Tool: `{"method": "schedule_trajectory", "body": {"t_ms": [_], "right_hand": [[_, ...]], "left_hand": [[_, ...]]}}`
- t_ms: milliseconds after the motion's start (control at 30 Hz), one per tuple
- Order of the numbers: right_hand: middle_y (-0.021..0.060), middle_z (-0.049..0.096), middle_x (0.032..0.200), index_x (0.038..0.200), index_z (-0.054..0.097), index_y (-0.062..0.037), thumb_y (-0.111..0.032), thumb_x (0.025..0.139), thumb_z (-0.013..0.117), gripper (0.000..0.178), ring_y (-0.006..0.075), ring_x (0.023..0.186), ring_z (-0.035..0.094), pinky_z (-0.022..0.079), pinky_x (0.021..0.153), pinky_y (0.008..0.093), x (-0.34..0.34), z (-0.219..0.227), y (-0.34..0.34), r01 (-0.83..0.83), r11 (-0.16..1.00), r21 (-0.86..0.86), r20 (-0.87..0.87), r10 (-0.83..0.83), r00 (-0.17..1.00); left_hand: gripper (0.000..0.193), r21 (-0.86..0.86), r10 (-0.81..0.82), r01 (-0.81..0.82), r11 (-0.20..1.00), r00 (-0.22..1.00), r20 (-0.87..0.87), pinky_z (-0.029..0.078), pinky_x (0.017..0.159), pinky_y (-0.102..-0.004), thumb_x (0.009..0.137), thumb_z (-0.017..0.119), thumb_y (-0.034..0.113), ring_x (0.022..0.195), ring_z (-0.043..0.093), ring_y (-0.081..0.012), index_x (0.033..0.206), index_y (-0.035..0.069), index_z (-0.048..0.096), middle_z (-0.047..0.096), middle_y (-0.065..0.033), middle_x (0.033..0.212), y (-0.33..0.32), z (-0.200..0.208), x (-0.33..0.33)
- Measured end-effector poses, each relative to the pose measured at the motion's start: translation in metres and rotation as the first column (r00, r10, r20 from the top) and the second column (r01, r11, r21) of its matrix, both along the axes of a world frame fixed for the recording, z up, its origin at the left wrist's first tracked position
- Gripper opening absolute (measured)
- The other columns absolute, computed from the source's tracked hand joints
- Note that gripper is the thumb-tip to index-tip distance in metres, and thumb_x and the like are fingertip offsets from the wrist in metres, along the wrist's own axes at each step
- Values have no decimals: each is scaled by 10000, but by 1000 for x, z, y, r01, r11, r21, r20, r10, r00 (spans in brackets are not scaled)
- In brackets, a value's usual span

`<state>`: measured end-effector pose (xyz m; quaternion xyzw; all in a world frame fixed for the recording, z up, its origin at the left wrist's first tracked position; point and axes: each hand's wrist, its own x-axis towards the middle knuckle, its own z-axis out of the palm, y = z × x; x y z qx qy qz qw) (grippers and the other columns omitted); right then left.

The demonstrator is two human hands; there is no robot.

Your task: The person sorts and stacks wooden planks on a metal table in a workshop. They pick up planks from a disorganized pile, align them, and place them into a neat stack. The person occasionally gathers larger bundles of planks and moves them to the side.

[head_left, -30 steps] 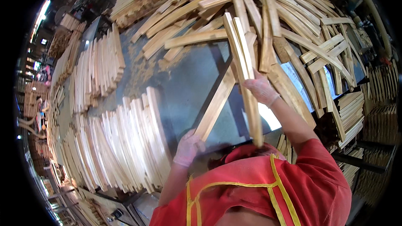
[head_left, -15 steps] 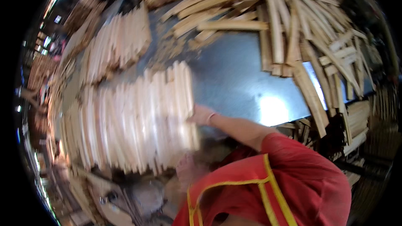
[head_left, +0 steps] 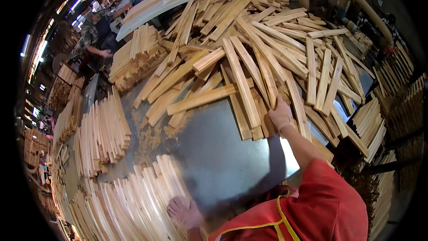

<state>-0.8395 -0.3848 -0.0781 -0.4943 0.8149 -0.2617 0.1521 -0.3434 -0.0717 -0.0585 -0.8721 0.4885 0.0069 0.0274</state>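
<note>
nearest, at the lower edge, a red garment [head_left: 294, 209] with yellow trim shows; beside it the left hand [head_left: 185, 212] lies palm down with fingers spread on the right end of a row of pale planks [head_left: 133, 196], pinching nothing. a flat, light palm seems the right way to steady that row without skewing it. farther off, across the grey tabletop [head_left: 214, 151], the right hand [head_left: 281, 114] is at the near end of a plank [head_left: 266, 76] on the near side of a loose pile [head_left: 240, 80]; whether thumb and fingers close around it, i cannot tell. a good hold here would probably set thumb and fingers on opposite edges and keep the wood low, since the neighbouring pieces overlap and could slide. sawdust [head_left: 154, 129] lies left of the pile, with a second row of planks [head_left: 102, 129] beyond. farthest away are a co-worker's sleeve [head_left: 89, 31], a large pale board [head_left: 158, 6] and a ridged hose [head_left: 374, 11]. no brand, label or writing is readable anywhere.
</note>
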Motion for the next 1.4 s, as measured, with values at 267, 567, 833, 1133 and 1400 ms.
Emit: {"method": "schedule_trajectory", "body": {"t_ms": [267, 567, 833, 1133, 1400], "right_hand": [[235, 584, 1525, 1590, 485, -35, -202, 840, 734, 807, 296, 1406, 573, 452, 1165, 387, 19, 57, -11, -225, 928, -298, 567, 362, 740], [346, 650, 1345, 1326, 590, 79, -366, 860, 741, 662, 473, 1279, 619, 497, 1084, 519, -59, 151, -303, -174, 887, -427, -67, 161, 985], [280, 626, 1415, 1611, 353, -66, -262, 822, 778, 917, 441, 1264, 649, 524, 1102, 489, -1, 59, -188, -203, 954, 222, -116, 233, 966], [363, 557, 1456, 1669, 162, 4, -250, 776, 816, 1136, 456, 1356, 572, 482, 1131, 451, 113, 71, -102, -287, 944, 163, 151, 264, 953], [307, 682, 1189, 1572, 338, 5, -261, 870, 686, 827, 447, 1093, 685, 549, 961, 477, 239, 39, 116, -455, 883, -114, 639, 416, 647]], "left_hand": [[910, -65, -32, 36, 997, 998, 61, 194, 1314, -571, 835, 812, 440, 1525, 318, -440, 1552, 28, 433, 398, -208, 1606, 16, -27, 10], [833, -25, -64, 68, 997, 989, 130, 226, 1297, -595, 888, 762, 445, 1496, 353, -460, 1520, -7, 462, 436, -209, 1562, -6, -24, 7], [873, -65, 5, -5, 998, 1000, 7, 227, 1289, -581, 812, 821, 391, 1505, 339, -462, 1522, 20, 474, 440, -219, 1564, 5, -2, 0], [858, -66, -40, 43, 997, 998, 41, 204, 1296, -559, 877, 745, 509, 1526, 332, -399, 1556, 65, 469, 436, -165, 1593, 9, -6, 7], [733, -118, -112, 114, 986, 993, 26, 216, 1284, -560, 932, 665, 549, 1480, 367, -406, 1481, 72, 578, 496, -175, 1522, 13, -4, 11]]}}
